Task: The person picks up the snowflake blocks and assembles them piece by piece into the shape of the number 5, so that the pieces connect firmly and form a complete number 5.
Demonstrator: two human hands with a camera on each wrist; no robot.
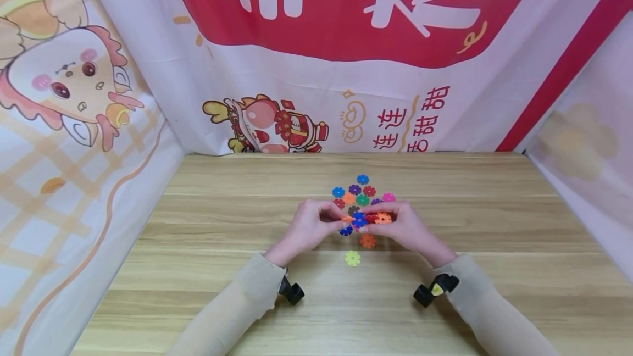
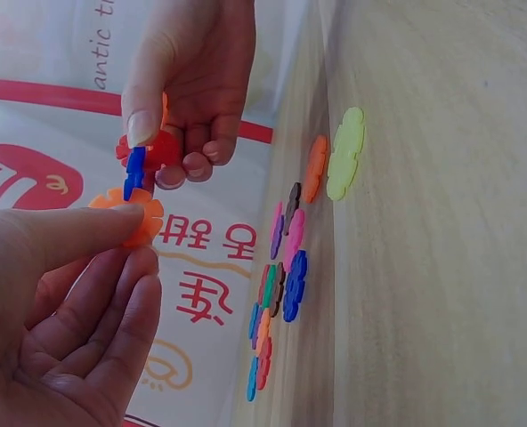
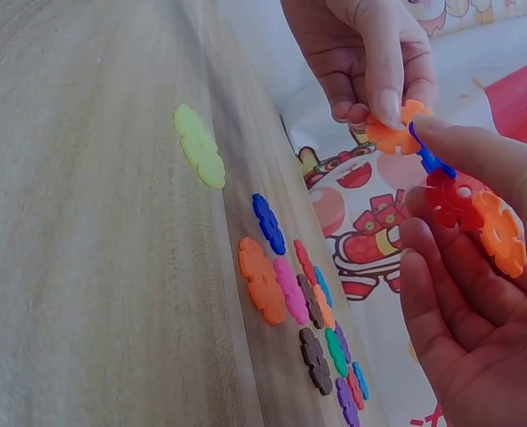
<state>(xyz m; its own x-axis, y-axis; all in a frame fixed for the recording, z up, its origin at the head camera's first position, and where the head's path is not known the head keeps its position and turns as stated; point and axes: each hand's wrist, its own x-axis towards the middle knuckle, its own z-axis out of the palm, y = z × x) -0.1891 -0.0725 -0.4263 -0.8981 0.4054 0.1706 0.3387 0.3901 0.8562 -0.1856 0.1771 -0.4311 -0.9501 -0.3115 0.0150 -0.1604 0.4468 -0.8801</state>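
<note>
Orange notched disc [image 3: 397,140], mid-frame in head view: we see the left hand [image 1: 314,225] pinching it, the right hand [image 1: 401,226] gripping a blue-red-orange chain [image 1: 359,220].

Setting: booth-like workspace. Wood-grain worktop [image 1: 212,268] bounded on three sides by cloth: back cloth [image 1: 277,70] with red panel [image 1: 346,37] and white lettering [image 1: 447,17], left cloth [image 1: 153,120] with cartoon print [image 1: 64,81], pale right cloth [image 1: 588,136]. Type of building: cannot tell.

Joined discs [image 1: 359,220] between left hand [image 1: 311,227] and right hand [image 1: 400,227], above table [image 1: 222,279]. Loose discs [image 1: 363,200] on table, mostly beyond hands; outlying disc [image 1: 353,258] before hands. Backdrop [image 1: 277,70] beyond hands, behind table.
</note>
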